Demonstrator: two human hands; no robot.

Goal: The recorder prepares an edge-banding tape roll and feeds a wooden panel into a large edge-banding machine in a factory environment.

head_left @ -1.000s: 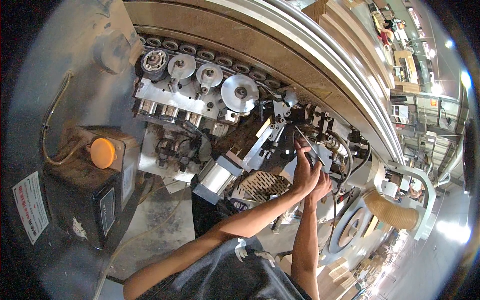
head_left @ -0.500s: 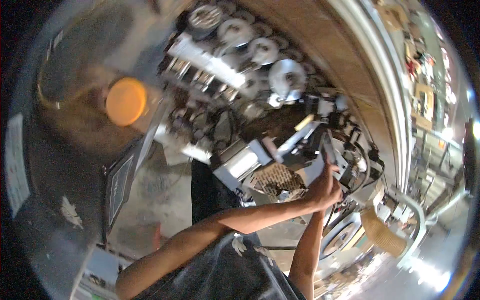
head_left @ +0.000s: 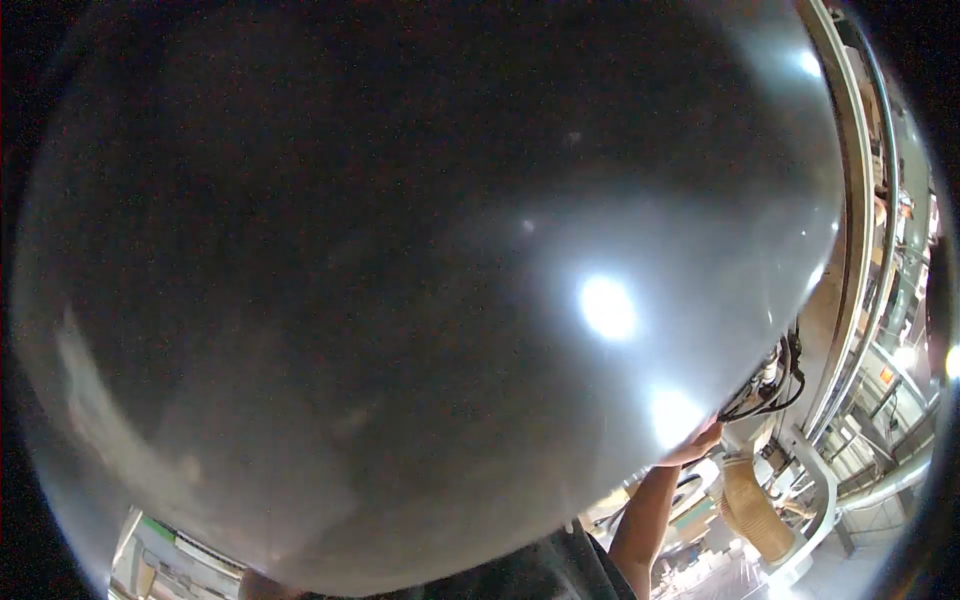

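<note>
Partly hidden, the person's bare right hand (head_left: pixel 700 446) shows on my remote feed at the lower-right edge of a large, dark, glossy surface (head_left: pixel 330 300). That surface spreads left of the grip and above it, carrying bright white reflections (head_left: pixel 610 307). I cannot tell whether the grip is wide, narrow or holding something, nor whether it touches the surface. Thin black cables (head_left: pixel 790 378) loop just above and right of it. Below and right hangs a tan, ribbed hose (head_left: pixel 755 512), beside a pale, bent tube (head_left: pixel 826 490). The left hand is hidden from me.
</note>
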